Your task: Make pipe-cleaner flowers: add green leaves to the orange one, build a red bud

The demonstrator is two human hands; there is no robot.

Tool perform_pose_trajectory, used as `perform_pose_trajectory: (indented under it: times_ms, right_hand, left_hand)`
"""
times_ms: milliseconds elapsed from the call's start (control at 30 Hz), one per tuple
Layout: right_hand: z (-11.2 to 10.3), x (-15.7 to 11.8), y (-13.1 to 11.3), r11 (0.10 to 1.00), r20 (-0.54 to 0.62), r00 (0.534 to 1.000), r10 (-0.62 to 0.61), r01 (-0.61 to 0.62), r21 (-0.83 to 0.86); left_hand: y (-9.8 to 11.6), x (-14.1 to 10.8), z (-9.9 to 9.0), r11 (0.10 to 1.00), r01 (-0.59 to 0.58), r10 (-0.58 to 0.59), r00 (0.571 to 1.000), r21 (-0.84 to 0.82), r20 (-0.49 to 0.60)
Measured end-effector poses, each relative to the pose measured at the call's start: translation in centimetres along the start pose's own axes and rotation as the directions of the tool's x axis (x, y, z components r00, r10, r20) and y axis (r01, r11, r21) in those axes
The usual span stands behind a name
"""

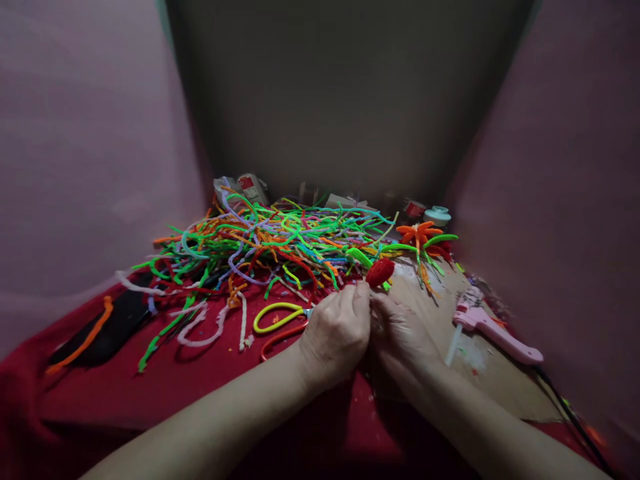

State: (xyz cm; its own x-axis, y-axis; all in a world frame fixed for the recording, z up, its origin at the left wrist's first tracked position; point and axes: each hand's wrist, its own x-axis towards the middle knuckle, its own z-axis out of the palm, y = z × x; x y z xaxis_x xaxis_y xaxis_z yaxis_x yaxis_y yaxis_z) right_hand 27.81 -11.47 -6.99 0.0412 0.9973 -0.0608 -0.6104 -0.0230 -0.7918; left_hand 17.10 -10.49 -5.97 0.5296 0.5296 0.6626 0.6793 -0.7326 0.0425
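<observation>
A red fuzzy pipe-cleaner bud (380,273) sticks up above my two hands, which meet over the front of the table. My left hand (340,327) is closed, its fingers pinched just below the bud. Pressed against it, my right hand (397,327) is closed too, with thumb and fingertips at the bud's base. Whatever stem runs down between them is hidden by the fingers. Behind the bud, a bright green leaf-like piece (361,259) shows; whether it joins the bud I cannot tell. Scissors (280,320) with yellow and red handles lie beside my left hand, blades partly covered.
A big tangle of coloured pipe cleaners (280,233) spreads across the red cloth (200,393). On the right, a pink glue gun (495,330) with a cord rests on cardboard (510,387). Behind it lie an orange pipe-cleaner flower (419,232) and a pale blue-lidded jar (437,215).
</observation>
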Motion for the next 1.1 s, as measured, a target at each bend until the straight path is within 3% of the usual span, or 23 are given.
perform_pose_trajectory:
  times_ms: [100, 367, 500, 600, 700, 800, 900, 1000, 1100]
  right_hand:
    - [0.4, -0.2, 0.0, 0.994, -0.112, 0.994, 0.011, 0.001, 0.112]
    - [1.1, -0.7, -0.8, 0.994, -0.066, 0.992, -0.109, 0.109, -0.001]
    - [1.1, -0.9, -0.8, 0.990, -0.023, 0.990, -0.138, 0.139, 0.009]
    - [1.0, -0.9, -0.6, 0.993, -0.004, 0.993, -0.114, 0.114, 0.012]
    - [0.8, -0.8, -0.6, 0.994, 0.016, 0.994, -0.112, 0.112, -0.002]
    - [0.4, -0.6, -0.8, 0.991, 0.054, 0.989, -0.135, 0.136, -0.015]
    - [0.1, -0.4, -1.1, 0.990, 0.103, 0.986, -0.128, 0.133, -0.048]
    - [0.0, -0.3, -1.4, 0.988, 0.155, 0.980, -0.127, 0.138, -0.065]
    - [0.0, -0.1, -1.9, 0.989, 0.215, 0.969, -0.120, 0.136, -0.060]
  left_hand:
    - [-0.2, 0.2, 0.1, 1.000, 0.008, -0.008, 1.000, 0.003, -0.020]
    - [-1.0, 0.5, 0.3, 0.973, 0.045, -0.069, 0.993, -0.227, -0.100]
    - [-1.2, 0.5, 0.0, 0.885, 0.080, -0.154, 0.980, -0.458, -0.127]
    - [-1.1, 0.6, -0.6, 0.788, 0.157, -0.242, 0.968, -0.595, -0.066]
    - [-0.9, 0.8, -1.2, 0.567, 0.321, -0.389, 0.916, -0.759, 0.096]
    - [-0.6, 1.1, -1.9, 0.160, 0.469, -0.460, 0.814, -0.868, 0.355]
    - [-0.5, 1.5, -2.4, -0.195, 0.508, -0.421, 0.729, -0.839, 0.540]
    - [-0.7, 1.6, -2.7, -0.383, 0.503, -0.352, 0.696, -0.775, 0.626]
    - [-1.1, 1.5, -2.9, -0.489, 0.498, -0.262, 0.699, -0.716, 0.665]
